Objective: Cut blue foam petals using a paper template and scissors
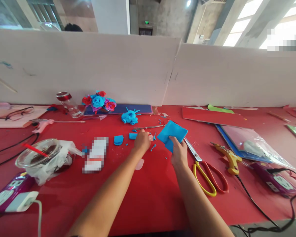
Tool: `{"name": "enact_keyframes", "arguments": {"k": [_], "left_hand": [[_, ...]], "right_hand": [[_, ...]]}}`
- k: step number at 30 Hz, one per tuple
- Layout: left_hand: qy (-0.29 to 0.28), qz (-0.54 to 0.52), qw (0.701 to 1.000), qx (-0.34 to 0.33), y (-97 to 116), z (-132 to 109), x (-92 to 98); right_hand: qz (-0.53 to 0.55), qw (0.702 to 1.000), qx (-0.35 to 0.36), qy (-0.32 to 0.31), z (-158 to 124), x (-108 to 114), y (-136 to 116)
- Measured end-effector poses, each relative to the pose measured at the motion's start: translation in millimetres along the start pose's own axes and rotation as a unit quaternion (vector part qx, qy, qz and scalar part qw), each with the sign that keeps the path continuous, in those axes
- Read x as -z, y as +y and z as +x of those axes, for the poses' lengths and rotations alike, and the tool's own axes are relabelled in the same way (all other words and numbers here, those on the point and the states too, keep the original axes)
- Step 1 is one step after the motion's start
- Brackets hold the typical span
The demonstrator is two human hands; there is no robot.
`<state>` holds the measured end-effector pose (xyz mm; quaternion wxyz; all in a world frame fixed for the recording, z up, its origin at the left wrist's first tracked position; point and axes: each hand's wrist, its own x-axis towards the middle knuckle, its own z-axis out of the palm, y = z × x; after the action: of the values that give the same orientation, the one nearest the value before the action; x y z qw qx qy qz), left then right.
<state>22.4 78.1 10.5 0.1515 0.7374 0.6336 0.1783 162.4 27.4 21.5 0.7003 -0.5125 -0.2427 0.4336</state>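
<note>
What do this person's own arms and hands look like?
The left hand and right hand are ungloved, the forearms bare; no sleeves or watch can be made out. A dark sliver by the left one at the bottom edge is too small to identify.

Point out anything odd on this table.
A clear plastic cup of dark drink stands close to a purple power strip, an odd spot for liquid, though no spill shows. Thin blue scraps litter the red tabletop beside the left hand.
</note>
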Motion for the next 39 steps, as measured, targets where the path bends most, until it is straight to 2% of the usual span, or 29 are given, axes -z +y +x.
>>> {"name": "enact_keyframes", "arguments": {"k": [4, 10, 12, 15, 17, 18, 21, 23, 25, 27, 29, 32, 34, 36, 39], "left_hand": [[0.017, 0.014, 1.000, 0.001, 16, 10, -11.0], [0.027, 0.006, 1.000, 0.004, 27, -4, -8.6], [0.051, -0.013, 0.999, 0.000, 22, -14, 0.7], [0.109, -0.096, 0.989, 0.008, -1, -30, 22.0], [0.189, -0.197, 0.962, 0.018, -24, -41, 35.7], [0.211, -0.252, 0.944, 0.034, -35, -45, 40.7], [0.240, -0.414, 0.869, 0.125, -58, -54, 45.7], [0.220, -0.515, 0.814, 0.158, -63, -58, 42.6], [0.168, -0.598, 0.764, 0.174, -60, -60, 38.3], [0.137, -0.642, 0.730, 0.190, -57, -61, 35.8], [0.164, -0.657, 0.708, 0.204, -56, -60, 36.2], [0.232, -0.677, 0.667, 0.208, -62, -58, 41.8], [0.262, -0.683, 0.650, 0.205, -65, -57, 46.8], [0.256, -0.683, 0.655, 0.197, -62, -58, 50.2], [0.173, -0.677, 0.692, 0.183, -46, -65, 48.5]], "right_hand": [[0.002, 1.000, 0.005, 0.001, 1, 1, 1], [0.023, 1.000, 0.016, 0.002, 2, 1, 0], [0.028, 0.999, 0.017, 0.008, 2, 1, -2], [0.039, 0.999, 0.001, 0.014, 1, 2, -4], [0.044, 0.999, -0.013, 0.009, 0, 2, -4], [0.044, 0.999, -0.019, 0.005, 0, 2, -4], [0.048, 0.998, -0.037, -0.013, -4, -1, -3], [0.052, 0.997, -0.042, -0.029, -7, -3, -2], [0.052, 0.997, -0.045, -0.037, -10, -5, -1], [0.050, 0.997, -0.051, -0.041, -11, -5, 0], [0.057, 0.995, -0.062, -0.050, -12, -5, 0], [0.064, 0.992, -0.089, -0.064, -12, -5, 2], [0.058, 0.991, -0.101, -0.072, -12, -5, 4], [0.050, 0.990, -0.104, -0.084, -12, -5, 6], [0.042, 0.988, -0.103, -0.106, -14, -5, 8]]}}
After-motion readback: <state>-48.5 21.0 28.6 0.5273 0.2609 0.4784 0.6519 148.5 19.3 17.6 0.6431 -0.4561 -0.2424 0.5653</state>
